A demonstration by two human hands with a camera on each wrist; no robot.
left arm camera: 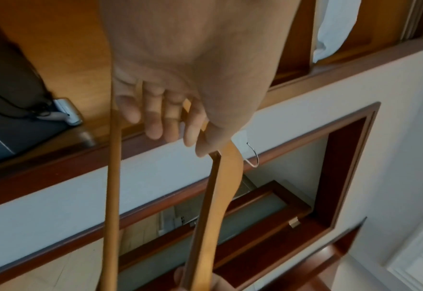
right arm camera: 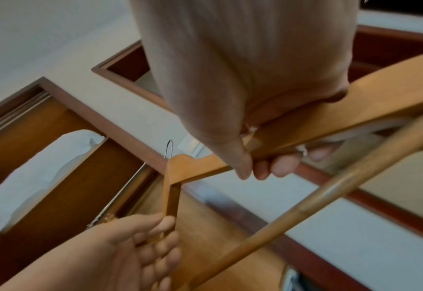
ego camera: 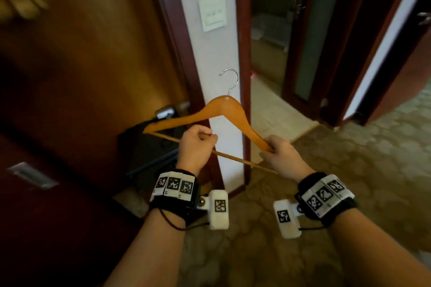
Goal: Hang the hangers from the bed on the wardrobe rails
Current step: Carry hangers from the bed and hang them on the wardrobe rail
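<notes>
Wooden hanger gripped: left hand on left arm, right hand on right end

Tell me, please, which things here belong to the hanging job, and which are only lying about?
Belong to the job:
- wooden hanger, gripped by both hands
- left hand on its left arm
- right hand on its right arm
- wardrobe rail

Lying about:
- wall switch
- black safe
- white bedding on the wardrobe shelf

Left hand and right hand grip wooden hanger.
</notes>
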